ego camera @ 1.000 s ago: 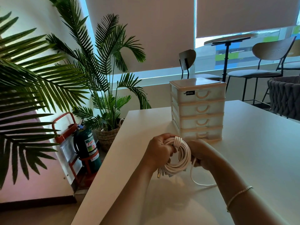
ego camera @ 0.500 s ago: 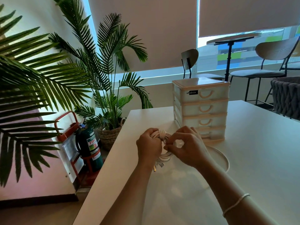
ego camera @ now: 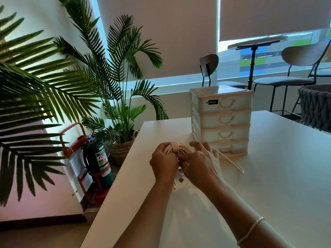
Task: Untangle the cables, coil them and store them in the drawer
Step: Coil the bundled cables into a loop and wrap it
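Gripping the coiled white cable (ego camera: 176,149) over the table (ego camera: 268,185), your left hand (ego camera: 163,162) clutches the bundle; your right hand (ego camera: 200,163) pinches a strand, near the drawer unit (ego camera: 222,120).

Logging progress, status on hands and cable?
Left hand grips white cable coil. Right hand pinches its loose tail. Drawer unit shut, path unobstructed.

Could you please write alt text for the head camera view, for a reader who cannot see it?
Two hands hold a coiled white cable above a white table: the left hand grips the bundle, and the right hand pinches it, a loose strand trailing right. A closed four-drawer organiser stands just behind; palm plants and a fire extinguisher are at left.
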### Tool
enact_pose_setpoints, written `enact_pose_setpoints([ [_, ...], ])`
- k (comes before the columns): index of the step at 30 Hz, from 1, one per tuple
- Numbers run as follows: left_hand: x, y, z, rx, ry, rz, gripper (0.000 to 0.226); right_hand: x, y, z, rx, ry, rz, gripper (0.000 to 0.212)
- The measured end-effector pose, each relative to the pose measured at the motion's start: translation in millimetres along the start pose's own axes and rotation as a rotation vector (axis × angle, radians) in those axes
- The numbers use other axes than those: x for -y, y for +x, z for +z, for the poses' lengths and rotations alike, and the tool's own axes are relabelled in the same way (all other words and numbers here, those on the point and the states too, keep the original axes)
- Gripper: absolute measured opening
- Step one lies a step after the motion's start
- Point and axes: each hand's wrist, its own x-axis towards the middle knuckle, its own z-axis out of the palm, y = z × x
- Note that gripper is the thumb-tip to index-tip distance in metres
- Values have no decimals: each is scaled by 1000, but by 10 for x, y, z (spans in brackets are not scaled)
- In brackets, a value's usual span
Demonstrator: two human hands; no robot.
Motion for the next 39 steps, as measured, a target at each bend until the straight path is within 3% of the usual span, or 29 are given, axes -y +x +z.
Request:
enact_pose_setpoints([
  [7, -23, -13, -6, 40, 66, -3, 36, 119, 3, 35, 65, 4, 103, 28],
  [13, -55, -9, -30, 45, 64, -10, 34, 105, -4, 78, -181, 11, 65, 12],
  [18, -52, -12, -33, 21, 47, 44, 30, 126, 9, 121, -246, 9, 101, 29],
  [30, -51, -20, -3, 36, 36, 53, 33, 165, 6, 92, -199, -110, 221, 7],
  [33, -47, -33, 5, 35, 24, 82, 33, 122, 28, 129, -156, -198, 207, 16],
  [36, -39, -28, -8, 46, 38, 99, 34, 178, 9, 119, -158, -261, 222, 12],
  [39, -38, 8, -27, 37, 33, 76, 34, 171, 14, 127, -188, -276, 202, 27],
])
